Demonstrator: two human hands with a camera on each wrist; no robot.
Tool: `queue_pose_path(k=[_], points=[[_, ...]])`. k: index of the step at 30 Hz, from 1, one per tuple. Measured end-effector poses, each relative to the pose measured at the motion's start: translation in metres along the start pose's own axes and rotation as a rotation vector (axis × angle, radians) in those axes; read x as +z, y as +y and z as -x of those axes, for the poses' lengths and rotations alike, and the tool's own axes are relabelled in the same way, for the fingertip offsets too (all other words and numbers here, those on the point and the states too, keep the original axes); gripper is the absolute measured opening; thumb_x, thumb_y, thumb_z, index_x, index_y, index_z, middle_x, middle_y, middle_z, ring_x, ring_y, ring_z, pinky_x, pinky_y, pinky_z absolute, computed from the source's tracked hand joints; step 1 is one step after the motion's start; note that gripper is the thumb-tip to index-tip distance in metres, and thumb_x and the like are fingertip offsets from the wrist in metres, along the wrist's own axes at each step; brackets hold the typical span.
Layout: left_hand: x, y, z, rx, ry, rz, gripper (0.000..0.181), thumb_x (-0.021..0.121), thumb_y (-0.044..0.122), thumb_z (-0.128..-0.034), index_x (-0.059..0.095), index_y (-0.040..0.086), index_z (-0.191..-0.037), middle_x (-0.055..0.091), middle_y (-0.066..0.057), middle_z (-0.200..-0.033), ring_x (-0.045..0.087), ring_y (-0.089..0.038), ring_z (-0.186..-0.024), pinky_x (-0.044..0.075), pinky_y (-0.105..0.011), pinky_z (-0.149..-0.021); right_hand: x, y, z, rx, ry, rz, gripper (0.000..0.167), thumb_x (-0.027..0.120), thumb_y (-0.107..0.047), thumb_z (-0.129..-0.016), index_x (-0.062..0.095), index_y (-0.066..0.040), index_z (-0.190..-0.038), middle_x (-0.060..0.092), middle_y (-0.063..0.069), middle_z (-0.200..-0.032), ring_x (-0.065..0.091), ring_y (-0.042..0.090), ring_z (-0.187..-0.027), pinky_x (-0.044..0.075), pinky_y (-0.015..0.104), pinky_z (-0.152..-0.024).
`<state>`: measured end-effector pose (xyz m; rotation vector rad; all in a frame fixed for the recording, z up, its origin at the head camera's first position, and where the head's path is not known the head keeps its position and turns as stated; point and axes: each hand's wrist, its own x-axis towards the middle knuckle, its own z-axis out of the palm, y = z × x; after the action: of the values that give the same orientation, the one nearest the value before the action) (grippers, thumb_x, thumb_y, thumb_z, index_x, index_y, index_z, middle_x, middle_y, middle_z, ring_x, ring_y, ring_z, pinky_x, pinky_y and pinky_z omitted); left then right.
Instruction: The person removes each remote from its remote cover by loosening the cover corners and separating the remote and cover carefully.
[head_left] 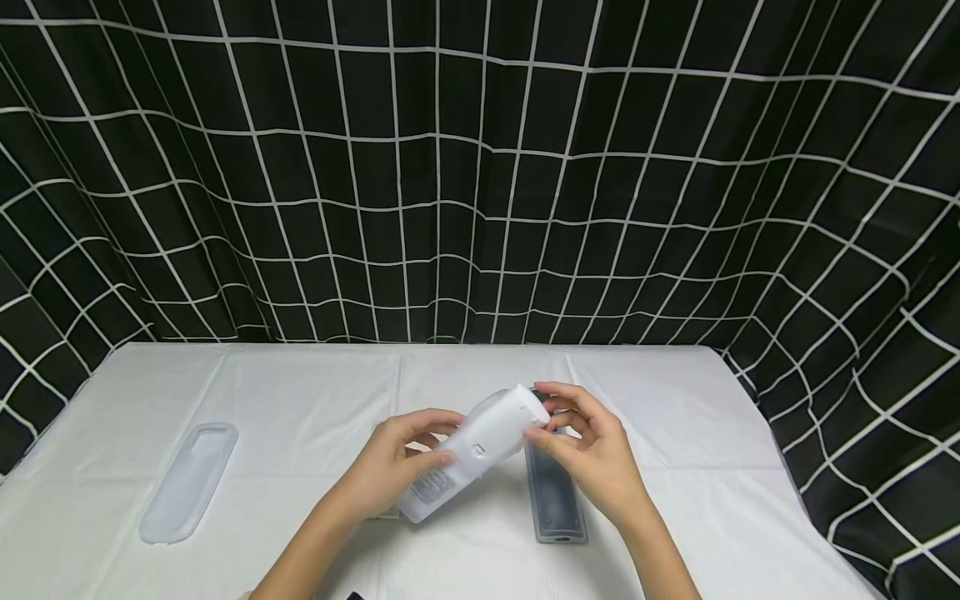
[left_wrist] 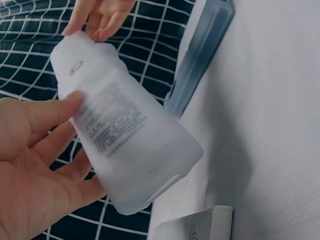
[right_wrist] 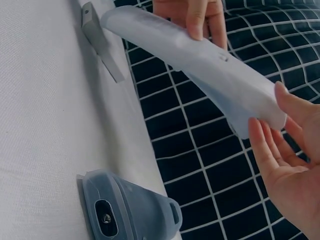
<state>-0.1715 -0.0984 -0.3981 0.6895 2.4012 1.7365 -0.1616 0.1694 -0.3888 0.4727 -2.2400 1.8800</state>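
Above the table, both hands hold a white remote control (head_left: 491, 429) with a translucent silicone cover (right_wrist: 212, 92) partly around it. It is tilted, its back with a printed label and a small slot facing up. My left hand (head_left: 397, 458) grips the labelled part, thumb on the back and fingers along the side. At the other end, my right hand (head_left: 588, 446) pinches the rim of the remote and cover between thumb and fingers. A dark remote in a bluish translucent cover (head_left: 555, 492) lies on the table below the right hand.
A separate translucent cover (head_left: 187, 483) lies at the left of the white-clothed table (head_left: 300, 408). A small white object (left_wrist: 220, 222), mostly hidden in the head view, rests under the left hand. A black grid-patterned curtain (head_left: 465, 167) surrounds the table's back and sides.
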Motion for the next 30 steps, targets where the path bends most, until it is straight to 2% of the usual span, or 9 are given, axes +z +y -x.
queue_pose_path(k=[4, 9, 17, 23, 30], points=[[0.0012, -0.0021, -0.0006, 0.025, -0.018, -0.008, 0.036, 0.071, 0.004, -0.0983, 0.068, 0.000, -0.134, 0.074, -0.019, -0.125, 0.066, -0.020, -0.103, 0.058, -0.031, -0.088, -0.0009, 0.0004, 0.0003, -0.005, -0.019, -0.008, 0.049, 0.078, 0.009, -0.089, 0.061, 0.007, -0.135, 0.063, 0.008, -0.114, 0.067, 0.009, -0.093, 0.062, 0.023, -0.081], [0.0020, -0.0014, 0.0002, 0.021, -0.018, 0.011, 0.036, 0.070, 0.003, -0.0983, 0.069, -0.002, -0.134, 0.073, -0.020, -0.126, 0.066, -0.020, -0.103, 0.059, -0.027, -0.087, -0.0013, 0.0006, 0.0003, -0.012, -0.024, 0.000, 0.048, 0.078, 0.009, -0.089, 0.062, 0.006, -0.134, 0.065, 0.007, -0.112, 0.067, 0.009, -0.093, 0.062, 0.024, -0.080], [0.0027, 0.0013, 0.0013, -0.004, -0.025, 0.077, 0.033, 0.071, 0.003, -0.0978, 0.071, -0.005, -0.130, 0.074, -0.022, -0.121, 0.071, -0.016, -0.087, 0.060, -0.026, -0.074, -0.0019, -0.0003, 0.0018, 0.004, -0.049, 0.011, 0.054, 0.080, 0.006, -0.088, 0.062, 0.003, -0.139, 0.066, 0.010, -0.107, 0.066, 0.009, -0.087, 0.061, 0.023, -0.075], [0.0011, 0.0039, 0.0016, -0.027, 0.006, 0.082, 0.028, 0.075, 0.004, -0.0953, 0.075, -0.003, -0.122, 0.076, -0.020, -0.114, 0.073, -0.016, -0.088, 0.059, -0.026, -0.075, -0.0024, 0.0004, 0.0017, 0.033, -0.072, 0.021, 0.056, 0.082, 0.005, -0.087, 0.063, 0.001, -0.140, 0.067, 0.013, -0.106, 0.070, 0.013, -0.090, 0.063, 0.026, -0.076], [-0.0014, 0.0035, 0.0007, -0.086, 0.083, 0.089, 0.023, 0.083, 0.007, -0.0883, 0.080, 0.001, -0.110, 0.078, -0.012, -0.098, 0.074, -0.015, -0.081, 0.057, -0.025, -0.073, -0.0024, -0.0007, 0.0005, 0.032, -0.062, 0.038, 0.048, 0.081, 0.005, -0.088, 0.065, 0.002, -0.133, 0.068, 0.016, -0.104, 0.069, 0.013, -0.080, 0.062, 0.029, -0.069]])
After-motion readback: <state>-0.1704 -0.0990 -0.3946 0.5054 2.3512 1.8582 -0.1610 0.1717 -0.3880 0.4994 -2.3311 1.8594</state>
